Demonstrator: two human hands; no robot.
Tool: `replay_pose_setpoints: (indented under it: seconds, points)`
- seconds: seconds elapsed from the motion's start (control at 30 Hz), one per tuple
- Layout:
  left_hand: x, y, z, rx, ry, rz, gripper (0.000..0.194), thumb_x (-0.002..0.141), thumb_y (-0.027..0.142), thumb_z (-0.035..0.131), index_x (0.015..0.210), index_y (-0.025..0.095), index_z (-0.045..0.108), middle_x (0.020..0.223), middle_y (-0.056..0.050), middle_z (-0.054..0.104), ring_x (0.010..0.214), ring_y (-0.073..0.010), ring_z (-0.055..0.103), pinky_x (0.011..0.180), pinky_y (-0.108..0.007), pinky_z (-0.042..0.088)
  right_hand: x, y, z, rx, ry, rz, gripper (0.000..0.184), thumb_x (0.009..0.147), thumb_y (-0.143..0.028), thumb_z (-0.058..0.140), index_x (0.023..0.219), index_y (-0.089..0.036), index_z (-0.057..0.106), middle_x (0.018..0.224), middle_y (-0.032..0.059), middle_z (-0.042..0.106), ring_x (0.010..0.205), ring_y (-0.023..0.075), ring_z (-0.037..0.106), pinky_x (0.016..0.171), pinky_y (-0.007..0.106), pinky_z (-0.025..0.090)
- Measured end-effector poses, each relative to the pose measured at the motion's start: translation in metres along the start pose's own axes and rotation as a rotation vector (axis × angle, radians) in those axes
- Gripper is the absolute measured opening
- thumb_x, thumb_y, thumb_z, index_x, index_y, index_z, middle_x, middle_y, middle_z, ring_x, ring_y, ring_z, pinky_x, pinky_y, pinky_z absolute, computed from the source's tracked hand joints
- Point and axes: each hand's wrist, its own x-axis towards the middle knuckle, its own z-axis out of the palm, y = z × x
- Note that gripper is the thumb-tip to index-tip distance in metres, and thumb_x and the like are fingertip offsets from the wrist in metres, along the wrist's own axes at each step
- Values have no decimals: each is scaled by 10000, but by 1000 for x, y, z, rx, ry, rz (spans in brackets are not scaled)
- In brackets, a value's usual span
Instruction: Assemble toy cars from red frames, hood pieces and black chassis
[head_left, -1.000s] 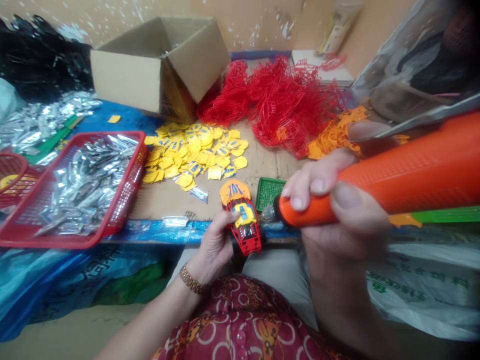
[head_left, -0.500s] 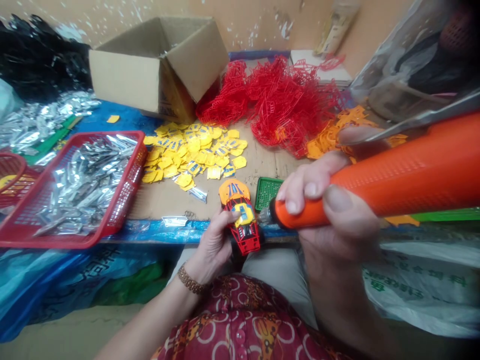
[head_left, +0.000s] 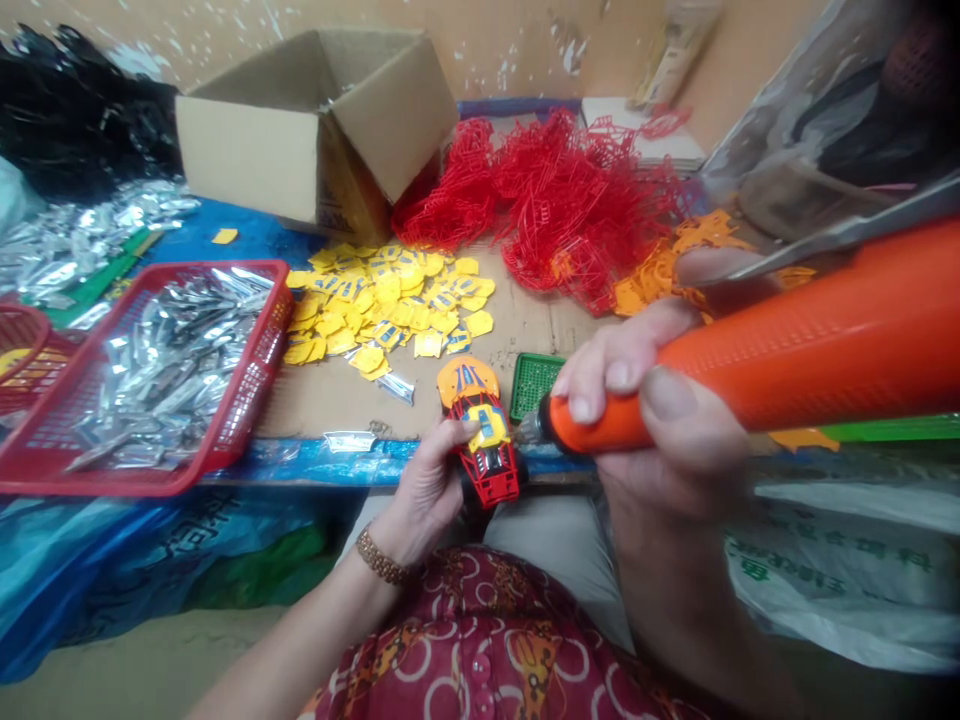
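Note:
A toy car (head_left: 489, 462) with an orange hood, yellow roof and red frame is held at the table's front edge. My left hand (head_left: 433, 470) is closed around its left side, the thumb lying on the yellow roof. In my right hand (head_left: 660, 400) is an orange electric screwdriver (head_left: 780, 340), fingers wrapped round its front part. Its tip points left at the car's right side; whether it touches the car I cannot tell. Just beyond the tip sits a small green basket (head_left: 534, 385), partly hidden by my right hand.
A red basket (head_left: 281, 300) of silvery parts stands left. Yellow car roofs (head_left: 394, 300) lie heaped mid-table, with tangled red frames (head_left: 555, 200) behind and orange pieces (head_left: 652, 280) to the right. A cardboard box (head_left: 251, 155) stands at the back. Plastic bags hang below the edge.
Almost nothing differs. The screwdriver and my right hand have shifted very slightly; the toy car stays in my left hand in nearly the same place.

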Motion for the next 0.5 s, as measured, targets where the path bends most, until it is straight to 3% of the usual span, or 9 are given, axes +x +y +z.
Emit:
replay_pose_setpoints:
  seconds: [0.23, 0.33, 0.5]
  points:
    - [-1, -1, 4, -15, 25, 38, 477, 651, 83, 748, 1113, 102, 634, 835, -45, 729, 711, -169, 677, 754, -308, 564, -8, -2, -2, -32, 1, 91, 127, 840, -266, 672, 867, -308, 555, 693, -51, 456, 477, 106, 484, 485, 301, 529]
    - [-1, -2, 5, -9, 38, 42, 442, 654, 84, 746, 1083, 107, 641, 827, -41, 723, 712, -168, 673, 759, -308, 557, -10, -1, -4, -57, -5, 128, 171, 842, -271, 665, 957, -318, 548, 697, -57, 502, 476, 109, 506, 513, 313, 538]
    - [-2, -3, 6, 6, 73, 60, 447, 649, 97, 751, 1084, 125, 651, 804, -25, 721, 687, -164, 669, 726, -298, 555, -10, 5, -9, -98, 0, 112, 258, 816, -323, 703, 984, -339, 508, 614, -94, 537, 423, 108, 486, 466, 315, 483]
